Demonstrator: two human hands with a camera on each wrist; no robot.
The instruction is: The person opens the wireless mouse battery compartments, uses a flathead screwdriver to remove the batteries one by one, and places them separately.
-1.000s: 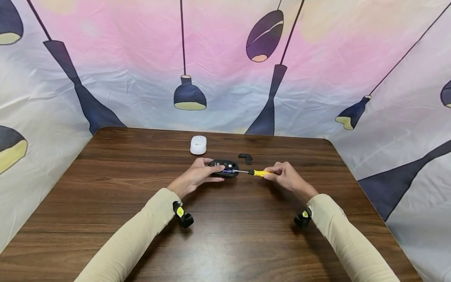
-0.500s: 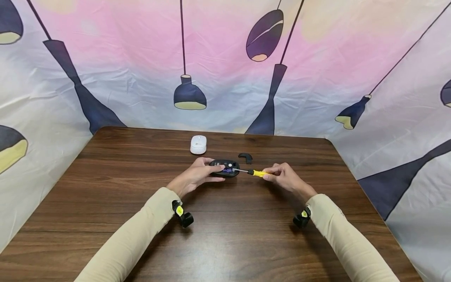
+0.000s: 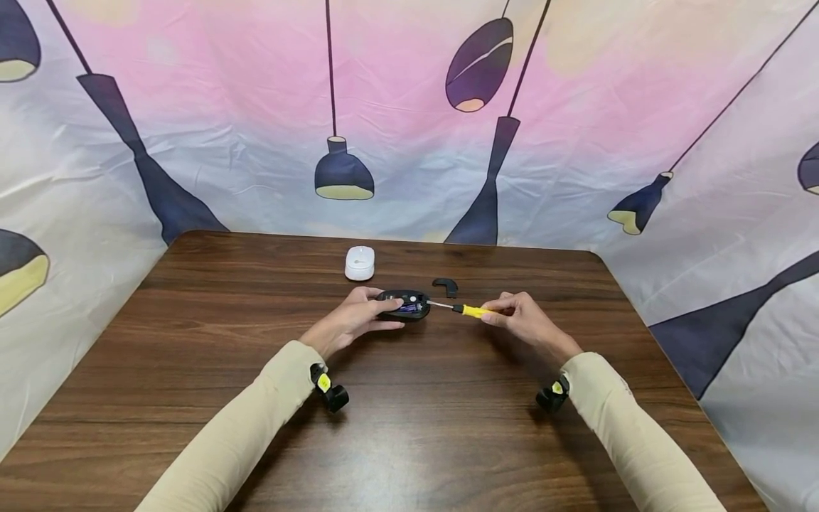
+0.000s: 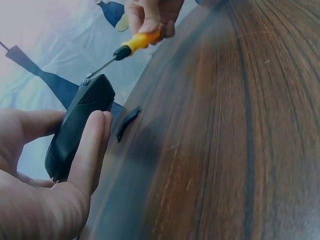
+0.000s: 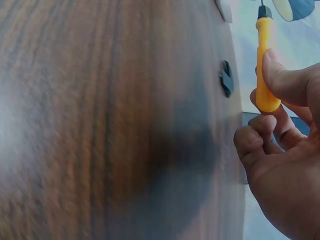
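Observation:
My left hand grips a black computer mouse turned underside up, with the thumb across its open battery bay. A blue battery shows inside the bay. In the left wrist view the mouse is held by its sides, above the table. My right hand pinches the yellow handle of a screwdriver between thumb and fingers. The screwdriver's metal shaft points left, its tip at the right end of the mouse; whether it touches is too small to tell. In the right wrist view the yellow handle sits under the thumb.
On the brown wooden table, a black curved battery cover lies just behind the screwdriver. A white mouse stands near the back edge. Behind the table hangs a patterned cloth.
The screwdriver tip has moved from the battery's end to the back right of the bay, near the mouse's end. The black mouse has shifted slightly left; both hands keep their hold.

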